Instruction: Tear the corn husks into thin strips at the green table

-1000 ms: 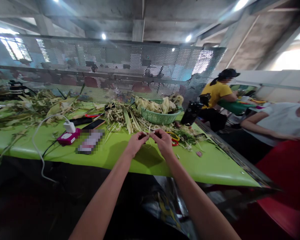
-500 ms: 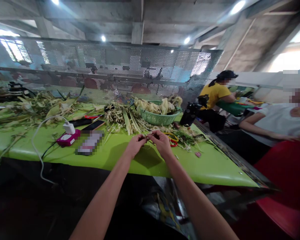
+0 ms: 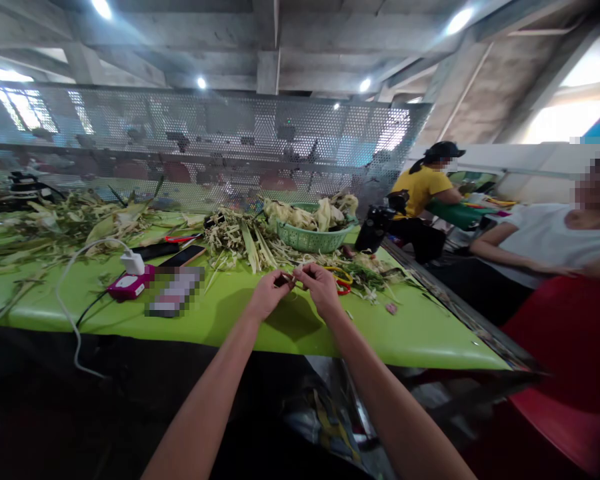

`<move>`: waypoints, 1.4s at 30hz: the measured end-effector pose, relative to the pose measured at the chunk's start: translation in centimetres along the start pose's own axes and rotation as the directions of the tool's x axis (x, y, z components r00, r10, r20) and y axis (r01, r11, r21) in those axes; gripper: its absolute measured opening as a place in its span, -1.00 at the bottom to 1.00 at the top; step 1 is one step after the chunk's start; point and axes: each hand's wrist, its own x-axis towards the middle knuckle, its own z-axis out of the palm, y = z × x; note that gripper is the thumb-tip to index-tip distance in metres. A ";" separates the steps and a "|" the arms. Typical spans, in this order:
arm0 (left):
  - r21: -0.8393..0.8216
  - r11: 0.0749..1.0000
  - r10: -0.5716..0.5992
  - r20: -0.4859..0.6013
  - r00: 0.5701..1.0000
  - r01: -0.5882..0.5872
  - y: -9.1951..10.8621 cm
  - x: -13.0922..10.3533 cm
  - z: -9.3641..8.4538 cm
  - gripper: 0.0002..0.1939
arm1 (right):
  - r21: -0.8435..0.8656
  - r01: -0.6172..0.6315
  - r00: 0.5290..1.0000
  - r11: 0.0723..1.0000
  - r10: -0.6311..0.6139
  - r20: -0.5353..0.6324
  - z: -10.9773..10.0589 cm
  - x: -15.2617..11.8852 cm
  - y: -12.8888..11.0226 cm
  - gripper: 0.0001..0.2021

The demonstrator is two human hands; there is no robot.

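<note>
From the head view, the only one there is, I'd say everything hangs on the narrow gap between two sets of fingertips. The left hand point(image 3: 270, 293) comes in from its own side with thumb and fingers pinched together, and the right hand point(image 3: 319, 288) faces it, pinched much the same way, the tips nearly meeting. Between them is a thin strand point(image 3: 294, 283), so slight and blurred that I can't make out its ends. As far as I can tell it runs crosswise from one pinch to the other, with a pale wisp hanging below; neither hand is clearly nearer, since both seem to have hold of it. It's up off the green bench point(image 3: 405, 333), with the shadow of the hands falling beneath.

Look past the fingers and the heap of dry leaf strips point(image 3: 233, 235) lies ahead of the left hand, some long pale blades in it pointing back toward the person. The green basket point(image 3: 310, 241), full of crumpled husks point(image 3: 324, 215), stands beyond and almost straight ahead, a touch toward the right hand. Just beside that hand's outer edge lie the yellow and red loops point(image 3: 349, 290), closer to it than to the left.
</note>
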 end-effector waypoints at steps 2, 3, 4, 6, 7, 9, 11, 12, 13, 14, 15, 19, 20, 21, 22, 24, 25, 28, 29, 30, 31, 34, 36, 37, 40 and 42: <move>-0.023 1.000 -0.005 -0.003 1.000 0.005 0.2 0.0 0.0 -0.73 | -0.010 -0.007 1.000 1.000 0.007 -0.003 0.0 0.0 0.0 -0.68; -0.045 0.999 -0.017 -0.011 1.000 0.017 0.3 0.0 0.0 -0.74 | -0.012 -0.005 1.000 1.000 0.005 0.001 0.0 0.0 -0.1 -0.68; -0.080 0.996 -0.042 -0.028 0.999 0.040 0.4 0.0 0.0 -0.75 | -0.010 -0.003 1.000 1.000 0.003 0.004 0.0 0.0 -0.2 -0.67; -0.198 0.973 -0.134 -0.080 0.988 0.116 0.7 0.0 -0.1 -0.75 | 0.006 -0.010 1.000 1.000 0.010 0.007 0.0 0.0 -0.4 -0.67; -0.278 0.948 -0.190 -0.107 0.976 0.154 0.7 0.0 -0.2 -0.73 | 0.017 -0.017 1.000 1.000 0.017 0.008 0.0 -0.1 -0.4 -0.67; -0.442 0.875 -0.288 -0.149 0.946 0.197 0.8 0.0 -0.4 -0.68 | 0.024 -0.020 0.999 1.000 0.019 0.025 0.1 -0.1 -0.5 -0.68; -0.552 0.811 -0.339 -0.178 0.924 0.191 0.8 0.1 -0.7 -0.63 | 0.011 -0.010 0.998 1.000 0.009 0.064 0.1 -0.1 -0.4 -0.70; -0.584 0.792 -0.350 -0.191 0.917 0.181 0.8 0.1 -0.7 -0.61 | 0.002 -0.008 0.997 1.000 0.008 0.082 0.1 0.0 -0.4 -0.70; -0.607 0.777 -0.355 -0.200 0.913 0.169 0.8 0.1 -0.8 -0.60 | -0.006 -0.012 0.995 1.000 0.013 0.095 0.2 0.0 -0.3 -0.70; -0.623 0.767 -0.354 -0.206 0.912 0.157 0.7 0.1 -0.9 -0.59 | -0.014 -0.021 0.994 1.000 0.022 0.104 0.2 0.0 -0.1 -0.68; -0.632 0.761 -0.350 -0.212 0.913 0.145 0.6 0.1 -0.9 -0.59 | -0.020 -0.033 0.992 0.999 0.035 0.118 0.3 0.0 0.0 -0.67; -0.641 0.759 -0.324 -0.216 0.921 0.116 0.5 0.2 -0.8 -0.62 | -0.067 -0.050 0.972 0.997 0.064 0.226 0.7 0.0 0.5 -0.67; -0.640 0.761 -0.314 -0.216 0.924 0.109 0.5 0.2 -0.7 -0.63 | -0.084 -0.032 0.970 0.996 0.051 0.237 0.9 -0.1 0.7 -0.68; -0.638 0.763 -0.305 -0.216 0.928 0.102 0.5 0.2 -0.7 -0.63 | -0.102 -0.004 0.971 0.995 0.028 0.237 1.0 -0.1 0.8 -0.69; -0.636 0.766 -0.295 -0.216 0.931 0.096 0.6 0.2 -0.6 -0.64 | -0.124 0.031 0.973 0.992 -0.002 0.230 1.1 -0.1 1.0 -0.71; -0.623 0.777 -0.280 -0.215 0.936 0.090 0.7 0.2 -0.6 -0.65 | -0.180 0.101 0.975 0.978 -0.061 0.213 1.4 -0.2 1.3 -0.75; -0.611 0.786 -0.275 -0.217 0.936 0.089 0.7 0.3 -0.5 -0.66 | -0.212 0.127 0.975 0.969 -0.083 0.208 1.4 -0.2 1.4 -0.77; -0.562 0.823 -0.270 -0.258 0.928 0.083 0.7 0.4 -0.6 -0.68 | -0.296 0.189 0.968 0.936 -0.128 0.215 1.5 -0.3 1.5 -0.84; -0.546 0.834 -0.274 -0.278 0.921 0.083 0.6 0.4 -0.7 -0.69 | -0.315 0.208 0.963 0.926 -0.138 0.232 1.4 -0.3 1.5 -0.86; -0.537 0.840 -0.279 -0.296 0.913 0.083 0.6 0.4 -0.7 -0.70 | -0.329 0.226 0.956 0.917 -0.143 0.257 1.4 -0.3 1.4 -0.88; -0.536 0.840 -0.286 -0.308 0.907 0.082 0.5 0.4 -0.8 -0.71 | -0.341 0.241 0.949 0.909 -0.146 0.280 1.3 -0.3 1.3 -0.89; -0.579 0.811 -0.315 -0.307 0.898 0.086 0.1 0.5 -0.9 -0.71 | -0.358 0.255 0.939 0.898 -0.141 0.314 1.2 -0.3 0.9 -0.91; -0.607 0.789 -0.333 -0.293 0.896 0.095 -0.1 0.5 -0.9 -0.69 | -0.359 0.249 0.939 0.899 -0.134 0.316 1.1 -0.3 0.8 -0.91; -0.616 0.781 -0.340 -0.285 0.896 0.100 -0.2 0.5 -0.9 -0.69 | -0.360 0.246 0.940 0.900 -0.131 0.316 1.1 -0.4 0.8 -0.91; -0.622 0.774 -0.341 -0.254 0.905 0.117 -0.2 0.5 -0.9 -0.67 | -0.354 0.235 0.941 0.905 -0.120 0.316 1.2 -0.5 0.8 -0.89; -0.619 0.777 -0.331 -0.240 0.913 0.119 -0.1 0.4 -0.9 -0.66 | -0.338 0.222 0.942 0.915 -0.112 0.316 1.3 -0.5 0.9 -0.87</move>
